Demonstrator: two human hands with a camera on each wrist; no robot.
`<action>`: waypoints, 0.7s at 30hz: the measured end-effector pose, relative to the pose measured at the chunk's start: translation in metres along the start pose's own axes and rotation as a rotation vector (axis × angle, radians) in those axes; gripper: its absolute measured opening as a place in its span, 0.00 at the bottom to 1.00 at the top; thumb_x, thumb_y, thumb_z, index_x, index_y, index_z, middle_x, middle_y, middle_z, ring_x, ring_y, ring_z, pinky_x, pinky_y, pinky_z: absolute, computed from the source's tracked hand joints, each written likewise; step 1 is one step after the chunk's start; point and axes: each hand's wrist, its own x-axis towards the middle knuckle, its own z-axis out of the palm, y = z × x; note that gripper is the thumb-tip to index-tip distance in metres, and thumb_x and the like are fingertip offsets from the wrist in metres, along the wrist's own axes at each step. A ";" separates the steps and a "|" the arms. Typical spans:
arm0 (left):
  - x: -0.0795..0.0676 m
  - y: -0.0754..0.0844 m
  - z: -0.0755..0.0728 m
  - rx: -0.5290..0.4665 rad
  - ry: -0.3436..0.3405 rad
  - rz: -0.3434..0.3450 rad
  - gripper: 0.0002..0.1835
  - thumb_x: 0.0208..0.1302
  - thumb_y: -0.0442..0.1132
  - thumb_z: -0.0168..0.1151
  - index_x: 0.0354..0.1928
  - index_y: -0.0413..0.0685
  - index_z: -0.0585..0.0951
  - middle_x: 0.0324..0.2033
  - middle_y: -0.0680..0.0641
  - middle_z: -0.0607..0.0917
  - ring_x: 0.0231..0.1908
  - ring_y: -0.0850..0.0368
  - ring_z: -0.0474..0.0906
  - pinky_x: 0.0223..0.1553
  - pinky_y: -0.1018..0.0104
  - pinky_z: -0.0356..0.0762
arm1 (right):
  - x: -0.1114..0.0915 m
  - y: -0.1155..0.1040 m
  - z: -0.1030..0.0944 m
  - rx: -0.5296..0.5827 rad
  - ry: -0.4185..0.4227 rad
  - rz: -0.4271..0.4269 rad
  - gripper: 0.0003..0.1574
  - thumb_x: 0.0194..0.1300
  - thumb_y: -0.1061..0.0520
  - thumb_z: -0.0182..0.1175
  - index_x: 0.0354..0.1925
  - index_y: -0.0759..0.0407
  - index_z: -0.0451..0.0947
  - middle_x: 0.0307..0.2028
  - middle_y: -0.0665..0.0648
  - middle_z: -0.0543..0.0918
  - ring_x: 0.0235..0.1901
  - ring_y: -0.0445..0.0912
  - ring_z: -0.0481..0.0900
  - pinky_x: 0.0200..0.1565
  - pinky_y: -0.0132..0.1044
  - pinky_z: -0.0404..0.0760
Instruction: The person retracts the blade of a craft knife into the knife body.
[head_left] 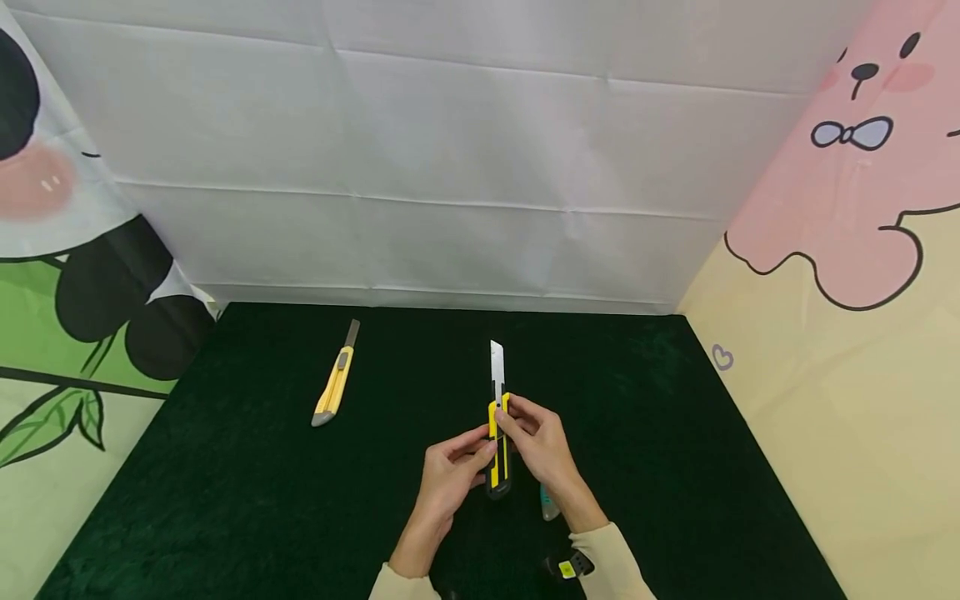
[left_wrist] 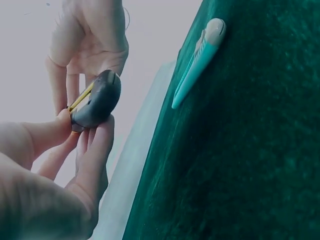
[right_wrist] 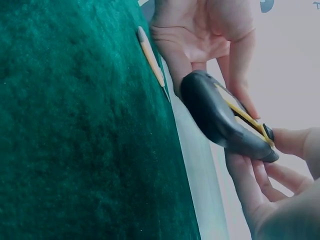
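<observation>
A black and yellow utility knife (head_left: 494, 482) is held up between both hands over the table, its bare blade (head_left: 497, 362) pointing away from me. My left hand (head_left: 448, 479) pinches the handle's lower left side between thumb and fingers. Higher up, on the right side near the slider, my right hand (head_left: 546, 450) grips it with thumb and fingers. Both wrist views show the dark butt end of the knife (left_wrist: 102, 100) close up. Beneath the right forearm lies a teal utility knife (left_wrist: 197, 65), mostly hidden in the head view.
A yellow utility knife (head_left: 334, 387) with its blade out lies on the dark green tablecloth (head_left: 225, 483), left of the hands. A pale grey backdrop (head_left: 450, 167) rises behind the table, with cartoon-printed sheets at both sides.
</observation>
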 end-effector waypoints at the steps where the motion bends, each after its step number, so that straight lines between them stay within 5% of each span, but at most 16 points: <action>1: 0.000 0.000 0.000 -0.005 0.001 0.000 0.21 0.64 0.46 0.62 0.58 0.51 0.77 0.47 0.45 0.80 0.45 0.50 0.78 0.43 0.58 0.79 | 0.000 0.000 -0.001 0.000 -0.006 -0.001 0.30 0.65 0.43 0.59 0.62 0.51 0.70 0.48 0.54 0.78 0.42 0.47 0.79 0.43 0.42 0.79; 21: 0.008 -0.003 0.003 -0.017 0.033 -0.047 0.20 0.64 0.46 0.61 0.58 0.54 0.78 0.48 0.47 0.80 0.47 0.52 0.77 0.45 0.55 0.78 | -0.002 -0.004 -0.007 0.012 -0.073 -0.017 0.36 0.65 0.46 0.60 0.67 0.53 0.63 0.53 0.56 0.74 0.47 0.48 0.77 0.50 0.44 0.77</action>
